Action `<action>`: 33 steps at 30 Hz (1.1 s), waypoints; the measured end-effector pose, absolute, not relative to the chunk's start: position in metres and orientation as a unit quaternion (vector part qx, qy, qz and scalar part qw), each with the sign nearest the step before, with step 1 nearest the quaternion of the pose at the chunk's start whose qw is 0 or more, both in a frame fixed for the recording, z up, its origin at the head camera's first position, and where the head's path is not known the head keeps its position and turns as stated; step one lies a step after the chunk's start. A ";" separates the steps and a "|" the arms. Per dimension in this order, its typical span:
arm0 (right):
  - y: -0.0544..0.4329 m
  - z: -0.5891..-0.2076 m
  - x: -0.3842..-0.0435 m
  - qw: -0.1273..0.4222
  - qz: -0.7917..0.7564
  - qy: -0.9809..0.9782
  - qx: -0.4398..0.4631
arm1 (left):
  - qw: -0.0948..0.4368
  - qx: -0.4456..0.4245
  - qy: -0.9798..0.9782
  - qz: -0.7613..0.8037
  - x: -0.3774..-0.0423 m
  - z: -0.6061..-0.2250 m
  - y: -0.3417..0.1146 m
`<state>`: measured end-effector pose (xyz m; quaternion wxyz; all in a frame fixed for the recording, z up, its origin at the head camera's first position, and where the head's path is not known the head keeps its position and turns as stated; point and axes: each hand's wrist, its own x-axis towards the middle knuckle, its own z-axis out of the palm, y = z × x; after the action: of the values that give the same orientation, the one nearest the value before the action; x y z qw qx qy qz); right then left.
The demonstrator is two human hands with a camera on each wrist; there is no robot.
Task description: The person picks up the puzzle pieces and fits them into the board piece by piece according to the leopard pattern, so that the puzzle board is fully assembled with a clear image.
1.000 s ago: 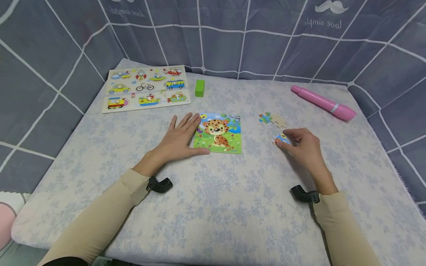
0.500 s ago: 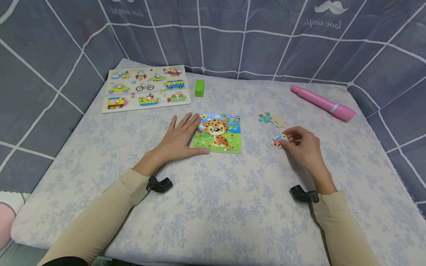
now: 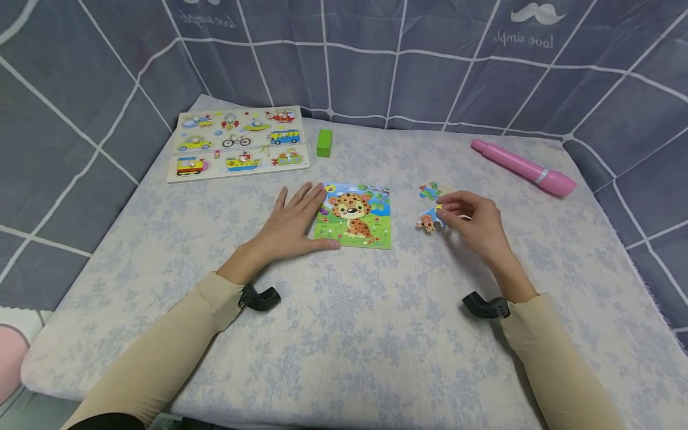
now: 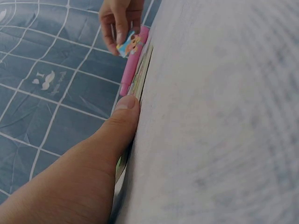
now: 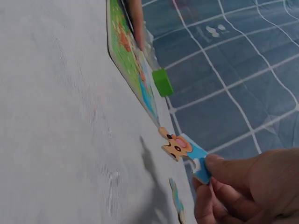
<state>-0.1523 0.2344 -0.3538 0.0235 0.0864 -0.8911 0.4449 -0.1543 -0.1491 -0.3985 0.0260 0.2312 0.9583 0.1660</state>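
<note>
A square picture puzzle with a spotted leopard cub lies in the middle of the table. My left hand rests on its left edge, fingers spread and thumb along the lower corner. To the puzzle's right, my right hand pinches a blue and orange jigsaw piece between thumb and fingers. In the right wrist view this jigsaw piece is held above the cloth, tilted, apart from the puzzle. Behind it lies a loose green and blue jigsaw piece; a tan piece beside that is mostly hidden by my right fingers.
A wooden peg puzzle board with vehicles lies at the back left. Near it stands a green block. At the back right is a pink pen-shaped tube. A grey checked curtain hangs behind the table.
The right hand has lifted the blue and orange jigsaw piece and moved left with it, closer to the leopard puzzle. The left hand has stayed in place.
</note>
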 end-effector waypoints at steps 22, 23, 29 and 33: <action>0.107 -0.357 -0.214 -0.007 0.474 -0.862 0.179 | 0.022 0.231 0.958 0.169 -0.154 -0.398 -0.149; 0.102 -0.357 -0.216 -0.010 0.474 -0.862 0.181 | 0.023 0.231 0.958 0.170 -0.154 -0.397 -0.149; 0.079 -0.364 -0.225 -0.013 0.455 -0.869 0.193 | 0.028 0.224 0.956 0.189 -0.153 -0.396 -0.148; 0.069 -0.367 -0.227 -0.007 0.436 -0.878 0.198 | 0.028 0.220 0.954 0.201 -0.153 -0.396 -0.149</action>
<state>-0.2266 0.0694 -0.3673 -0.0075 0.1982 -0.8778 0.4361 -0.1533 -0.1485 -0.3961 0.0279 0.2202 0.9542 0.2006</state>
